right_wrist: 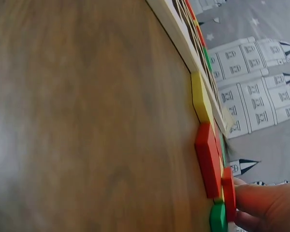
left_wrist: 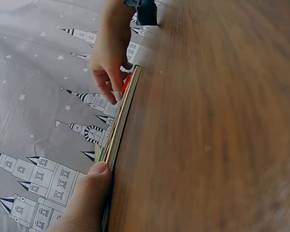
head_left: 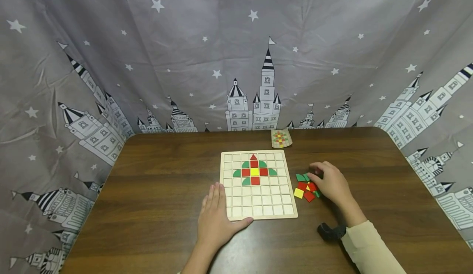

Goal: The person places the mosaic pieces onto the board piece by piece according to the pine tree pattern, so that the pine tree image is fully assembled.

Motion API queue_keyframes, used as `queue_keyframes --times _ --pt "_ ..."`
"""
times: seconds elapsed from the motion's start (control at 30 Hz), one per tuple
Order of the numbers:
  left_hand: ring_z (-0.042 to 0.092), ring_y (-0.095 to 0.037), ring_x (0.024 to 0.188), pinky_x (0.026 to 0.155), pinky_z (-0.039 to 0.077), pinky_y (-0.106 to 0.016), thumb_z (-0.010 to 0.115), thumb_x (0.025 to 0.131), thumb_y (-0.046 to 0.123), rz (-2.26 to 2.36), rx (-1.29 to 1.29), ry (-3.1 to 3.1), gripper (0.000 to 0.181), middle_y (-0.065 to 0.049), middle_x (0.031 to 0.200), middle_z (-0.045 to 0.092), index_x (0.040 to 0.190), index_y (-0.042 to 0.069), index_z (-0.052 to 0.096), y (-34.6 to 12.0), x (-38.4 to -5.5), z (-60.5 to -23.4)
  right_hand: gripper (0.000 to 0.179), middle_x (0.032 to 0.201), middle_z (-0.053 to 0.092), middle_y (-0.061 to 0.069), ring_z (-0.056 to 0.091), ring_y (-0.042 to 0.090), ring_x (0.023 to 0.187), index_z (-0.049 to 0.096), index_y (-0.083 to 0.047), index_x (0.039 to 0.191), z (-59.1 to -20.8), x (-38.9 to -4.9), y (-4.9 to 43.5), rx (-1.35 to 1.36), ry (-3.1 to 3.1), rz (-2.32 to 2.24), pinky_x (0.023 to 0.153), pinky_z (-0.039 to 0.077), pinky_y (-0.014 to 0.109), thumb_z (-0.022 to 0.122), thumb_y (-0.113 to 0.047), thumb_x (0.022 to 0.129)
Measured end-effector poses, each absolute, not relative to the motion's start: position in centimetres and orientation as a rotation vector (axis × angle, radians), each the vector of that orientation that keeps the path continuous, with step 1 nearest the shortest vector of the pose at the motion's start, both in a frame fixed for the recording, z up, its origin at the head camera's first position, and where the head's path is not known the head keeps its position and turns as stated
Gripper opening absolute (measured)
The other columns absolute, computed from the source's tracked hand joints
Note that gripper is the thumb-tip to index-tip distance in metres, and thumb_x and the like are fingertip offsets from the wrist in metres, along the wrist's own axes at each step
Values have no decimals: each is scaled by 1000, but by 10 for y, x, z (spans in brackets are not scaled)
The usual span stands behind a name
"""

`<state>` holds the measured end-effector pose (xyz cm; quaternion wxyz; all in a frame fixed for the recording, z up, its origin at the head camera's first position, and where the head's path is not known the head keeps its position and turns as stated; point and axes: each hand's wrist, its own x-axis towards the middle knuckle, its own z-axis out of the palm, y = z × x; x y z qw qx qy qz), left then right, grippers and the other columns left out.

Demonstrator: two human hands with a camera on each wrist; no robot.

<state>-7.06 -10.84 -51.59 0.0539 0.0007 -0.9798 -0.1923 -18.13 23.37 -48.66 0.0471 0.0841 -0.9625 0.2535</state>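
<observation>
A pale wooden grid board lies on the table. On it are a red triangle, red squares, a yellow square and several green quarter-round pieces. My left hand rests at the board's lower left corner, fingers straight along the left edge and thumb at the front edge. To the right of the board is a loose heap with red squares, a yellow square and green pieces. My right hand reaches over the heap's far right side, thumb by a green piece, thumb and forefinger apart.
A small pattern card lies at the table's back edge, behind the board. A black strap is around the right wrist. Behind the brown wooden table hangs a grey curtain printed with castles and stars.
</observation>
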Motion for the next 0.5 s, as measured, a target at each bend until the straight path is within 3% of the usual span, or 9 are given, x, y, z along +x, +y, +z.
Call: queue_keyframes --times 0.17,0.27,0.5 --pt "19 -30 154 123 25 -49 58 63 92 -590 3 -2977 136 -16 164 23 156 -1 23 -109 -70 -515 19 98 72 13 65 33 89 74 -6 107 -486 -183 240 266 -2949 807 80 54 49 70 -18 92" --pt "19 -30 154 123 24 -48 58 63 92 -589 7 -2985 136 -16 164 22 156 -1 23 -109 -70 -515 18 111 71 18 65 41 105 73 -4 109 -484 -184 243 291 -2959 832 92 50 59 65 -13 95" --pt "18 -30 154 123 24 -48 55 62 94 -582 5 -2987 137 -16 165 22 156 0 23 -109 -71 -515 34 115 67 18 62 36 105 70 -2 120 -481 -187 248 343 -2994 880 90 51 55 70 -22 93"
